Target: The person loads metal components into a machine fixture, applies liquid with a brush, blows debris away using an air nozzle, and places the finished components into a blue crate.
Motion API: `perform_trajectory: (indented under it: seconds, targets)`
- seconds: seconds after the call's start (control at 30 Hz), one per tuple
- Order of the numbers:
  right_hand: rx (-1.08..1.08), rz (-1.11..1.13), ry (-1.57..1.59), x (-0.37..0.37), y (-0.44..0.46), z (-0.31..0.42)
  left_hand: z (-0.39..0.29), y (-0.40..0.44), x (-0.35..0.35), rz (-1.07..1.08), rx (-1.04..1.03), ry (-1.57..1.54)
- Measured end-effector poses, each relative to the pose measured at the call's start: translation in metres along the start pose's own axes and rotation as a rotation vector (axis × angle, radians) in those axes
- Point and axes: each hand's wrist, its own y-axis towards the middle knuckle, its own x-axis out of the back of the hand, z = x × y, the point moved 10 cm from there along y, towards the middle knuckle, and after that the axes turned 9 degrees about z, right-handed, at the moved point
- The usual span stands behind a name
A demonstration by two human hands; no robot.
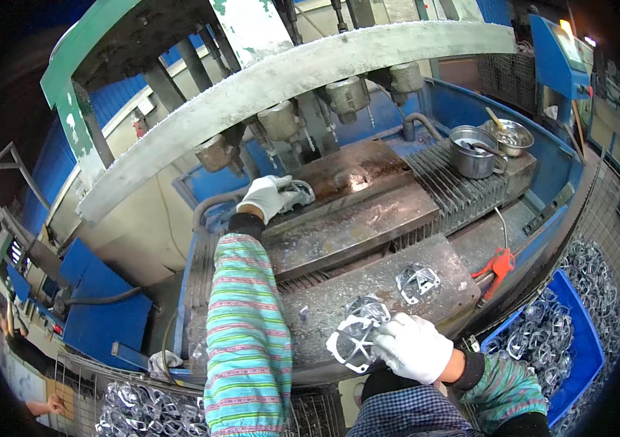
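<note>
My left hand [265, 198], in a white glove, reaches to the left end of the machine's metal block. Its fingers are closed at the edge of a grey metal casting [298, 194] lying there. Close to my body, my right hand [413, 348], also gloved in white, grips a star-shaped open-frame metal casting [352, 344] by its right side. Just behind that one, another casting [368, 309] rests on the front metal ledge [310, 349], partly overlapped. A third casting [418, 282] lies farther right on the same ledge.
Drill heads [278, 121] hang above the block. A metal pot [475, 151] and a bowl [511, 137] stand at the back right. A red air gun [498, 266] lies at the right edge. Castings fill a blue bin [585, 355]. At far left another person's hand [55, 405] shows.
</note>
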Motion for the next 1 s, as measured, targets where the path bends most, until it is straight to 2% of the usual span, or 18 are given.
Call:
perform_trajectory:
  seconds: [0.1,0.17,0.3,0.37,0.4,0.47,0.53,0.6,0.67,0.7,0.73,0.77,0.83,0.87,1.0]
  targets:
    - [-0.013,0.028,-0.019,-0.001,0.0,-0.003,0.001,0.002,-0.002,0.022,-0.001,0.006]
    - [-0.022,0.026,-0.017,0.0,0.002,-0.005,0.003,-0.004,-0.002,0.045,0.102,-0.158]
    - [-0.019,0.005,-0.026,0.005,0.006,-0.008,0.013,-0.001,-0.005,-0.008,0.048,-0.176]
    - [0.021,-0.139,-0.004,0.02,0.005,-0.011,0.016,-0.001,-0.007,-0.002,0.076,-0.145]
    - [0.018,-0.136,-0.002,0.023,0.008,-0.014,0.019,0.0,-0.008,0.002,0.077,-0.148]
    - [-0.043,-0.192,-0.005,0.036,0.012,-0.027,0.025,-0.002,-0.012,-0.011,0.103,-0.309]
    - [-0.055,-0.289,-0.07,0.05,0.018,-0.037,-0.001,-0.015,0.003,-0.105,0.051,0.225]
    - [-0.127,-0.35,-0.108,0.056,0.021,-0.052,-0.041,-0.041,0.017,-0.277,0.093,0.43]
    - [-0.15,-0.379,-0.121,0.061,0.024,-0.064,-0.075,-0.064,0.015,-0.338,0.055,0.322]
    - [-0.162,-0.401,-0.127,0.064,0.024,-0.069,-0.101,-0.084,0.016,-0.361,-0.062,0.184]
    - [-0.167,-0.407,-0.13,0.065,0.026,-0.072,-0.123,-0.095,0.006,-0.253,-0.168,-0.038]
    - [-0.169,-0.399,-0.14,0.064,0.029,-0.074,-0.146,-0.11,-0.007,-0.249,-0.319,-0.021]
    - [-0.173,-0.386,-0.151,0.063,0.034,-0.074,-0.185,-0.128,-0.03,0.016,-0.257,0.012]
    - [-0.17,-0.389,-0.15,0.064,0.035,-0.073,-0.184,-0.136,-0.038,-0.086,-0.275,0.024]
    - [-0.187,-0.371,-0.151,0.063,0.038,-0.074,-0.177,-0.134,-0.049,-0.171,-0.303,-0.015]
